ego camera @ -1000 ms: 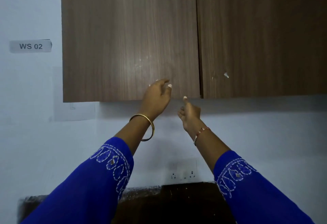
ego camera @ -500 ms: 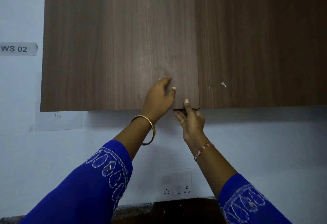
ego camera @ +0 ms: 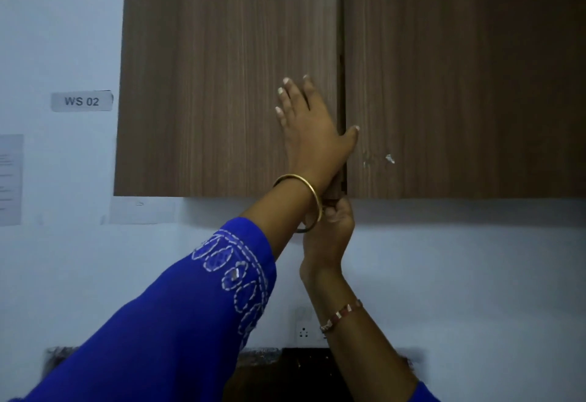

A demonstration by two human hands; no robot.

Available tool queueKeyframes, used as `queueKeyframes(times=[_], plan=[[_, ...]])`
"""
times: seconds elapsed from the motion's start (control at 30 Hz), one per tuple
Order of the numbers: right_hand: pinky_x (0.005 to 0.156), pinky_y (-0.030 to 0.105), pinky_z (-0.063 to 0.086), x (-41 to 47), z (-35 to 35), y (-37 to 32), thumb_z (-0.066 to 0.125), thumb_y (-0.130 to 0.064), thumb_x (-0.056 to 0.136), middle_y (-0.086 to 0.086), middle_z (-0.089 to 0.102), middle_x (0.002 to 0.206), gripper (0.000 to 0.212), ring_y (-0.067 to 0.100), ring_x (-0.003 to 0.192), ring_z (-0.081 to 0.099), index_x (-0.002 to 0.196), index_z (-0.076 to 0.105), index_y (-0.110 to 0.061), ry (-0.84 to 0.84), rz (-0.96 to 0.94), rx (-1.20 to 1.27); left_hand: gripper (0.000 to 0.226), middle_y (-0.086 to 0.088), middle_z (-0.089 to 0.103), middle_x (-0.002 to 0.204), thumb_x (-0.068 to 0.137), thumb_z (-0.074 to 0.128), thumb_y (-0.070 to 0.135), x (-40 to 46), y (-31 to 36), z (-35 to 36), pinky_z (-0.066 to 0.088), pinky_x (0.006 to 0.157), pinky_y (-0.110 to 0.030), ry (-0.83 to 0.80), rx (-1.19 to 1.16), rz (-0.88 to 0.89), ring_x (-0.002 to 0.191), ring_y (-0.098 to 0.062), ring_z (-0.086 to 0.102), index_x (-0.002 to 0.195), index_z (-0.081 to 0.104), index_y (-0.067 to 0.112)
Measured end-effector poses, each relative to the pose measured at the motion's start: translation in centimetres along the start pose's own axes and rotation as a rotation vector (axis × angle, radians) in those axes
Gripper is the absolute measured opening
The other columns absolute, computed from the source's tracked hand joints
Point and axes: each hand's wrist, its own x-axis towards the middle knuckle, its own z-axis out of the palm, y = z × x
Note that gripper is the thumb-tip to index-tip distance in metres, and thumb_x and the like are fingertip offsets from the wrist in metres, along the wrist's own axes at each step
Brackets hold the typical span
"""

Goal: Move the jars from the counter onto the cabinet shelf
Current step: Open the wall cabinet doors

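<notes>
A brown wall cabinet fills the upper view, with its left door (ego camera: 222, 84) and right door (ego camera: 459, 78) nearly closed and a thin dark gap between them. My left hand (ego camera: 309, 129) lies flat with straight fingers on the left door beside that gap, thumb reaching across onto the right door. My right hand (ego camera: 333, 227) is below the cabinet, its fingers curled round the bottom corner of the left door. No jars and no shelf are visible.
A label reading WS 02 (ego camera: 81, 101) and a paper sheet (ego camera: 11, 179) are on the pale wall at left. A wall socket (ego camera: 306, 327) sits below the cabinet. A strip of dark counter (ego camera: 301, 366) shows at the bottom.
My left hand slid up the left door and flattened beside the gap. My right hand rose from under the cabinet and took hold of the door's bottom corner; a slim gap shows.
</notes>
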Motion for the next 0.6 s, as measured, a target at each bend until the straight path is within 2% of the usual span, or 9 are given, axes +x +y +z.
queueKeyframes(times=[0.07,0.13,0.2,0.3,0.37,0.47,0.5,0.57,0.6], plan=[[0.081,0.032,0.053,-0.9,0.3,-0.2,0.053,0.008,0.086,0.006,0.063,0.087,0.019,0.018,0.084,0.061,0.095,0.060,-0.007,-0.023,-0.043,-0.046,0.098,-0.021,-0.011,0.156,0.082,0.063,0.026,-0.4,0.7,-0.8,-0.006,0.117,-0.045,0.002,0.054,-0.035,0.145,-0.034,-0.011,0.147,-0.007,0.004],[0.079,0.032,0.053,-1.4,0.5,-0.4,0.054,0.006,0.087,0.003,0.064,0.081,0.022,0.017,0.080,0.062,0.086,0.058,-0.016,-0.043,-0.053,-0.081,0.099,-0.022,-0.014,0.155,0.081,0.062,0.015,-0.8,1.5,-1.6,-0.005,0.117,-0.047,-0.033,0.064,-0.069,0.144,-0.036,-0.013,0.147,-0.011,0.002],[0.076,0.031,0.054,-1.8,0.8,-0.7,0.050,0.005,0.090,-0.002,0.063,0.072,0.026,0.014,0.074,0.061,0.080,0.056,-0.018,-0.078,-0.026,-0.052,0.098,-0.024,-0.016,0.154,0.082,0.060,0.010,-1.0,2.1,-2.3,-0.005,0.117,-0.048,-0.058,0.065,-0.096,0.144,-0.037,-0.015,0.146,-0.014,0.001],[0.087,0.041,0.050,-3.1,1.5,-1.0,0.056,0.006,0.087,-0.003,0.060,0.077,0.028,0.019,0.081,0.060,0.083,0.054,-0.021,-0.086,-0.064,-0.134,0.097,-0.022,-0.018,0.154,0.082,0.058,0.006,-1.4,2.6,-3.7,-0.008,0.116,-0.048,-0.069,0.043,-0.113,0.143,-0.036,-0.017,0.145,-0.015,0.002],[0.090,0.034,0.050,-4.0,2.3,-1.0,0.058,-0.003,0.085,-0.003,0.061,0.084,0.015,0.016,0.086,0.061,0.098,0.057,-0.011,-0.157,-0.070,-0.100,0.098,-0.020,-0.018,0.155,0.081,0.058,0.004,-1.7,2.4,-5.0,-0.009,0.116,-0.047,-0.073,0.027,-0.121,0.143,-0.034,-0.018,0.145,-0.016,0.003],[0.074,0.014,0.048,-5.3,4.1,-0.8,0.057,-0.013,0.082,-0.006,0.057,0.077,0.038,-0.003,0.069,0.058,0.111,0.055,0.012,-0.249,-0.056,-0.167,0.096,-0.018,-0.017,0.155,0.082,0.057,0.004,-2.2,1.9,-7.5,-0.010,0.116,-0.044,-0.068,0.011,-0.112,0.144,-0.032,-0.017,0.146,-0.015,0.005],[0.072,0.013,0.047,-5.8,4.7,-0.9,0.057,-0.012,0.083,-0.004,0.057,0.078,0.033,-0.002,0.069,0.056,0.106,0.055,0.011,-0.277,-0.026,-0.194,0.096,-0.017,-0.017,0.156,0.082,0.056,0.003,-2.4,1.7,-8.3,-0.010,0.116,-0.044,-0.064,0.001,-0.104,0.144,-0.031,-0.017,0.146,-0.015,0.005],[0.072,0.015,0.038,-6.8,6.2,-1.1,0.053,-0.006,0.089,0.001,0.053,0.087,0.006,0.006,0.073,0.050,0.083,0.054,-0.006,-0.371,0.069,-0.273,0.094,-0.017,-0.015,0.156,0.082,0.055,0.003,-2.9,1.3,-10.0,-0.009,0.117,-0.043,-0.045,-0.022,-0.088,0.145,-0.030,-0.015,0.147,-0.013,0.006],[0.066,0.012,0.034,-7.1,6.8,-1.2,0.049,-0.003,0.092,0.004,0.049,0.088,0.026,0.012,0.077,0.045,0.069,0.046,-0.015,-0.384,0.077,-0.348,0.094,-0.016,-0.014,0.157,0.082,0.055,0.003,-3.1,1.1,-10.9,-0.008,0.117,-0.043,-0.036,-0.036,-0.083,0.145,-0.029,-0.014,0.147,-0.013,0.006]])
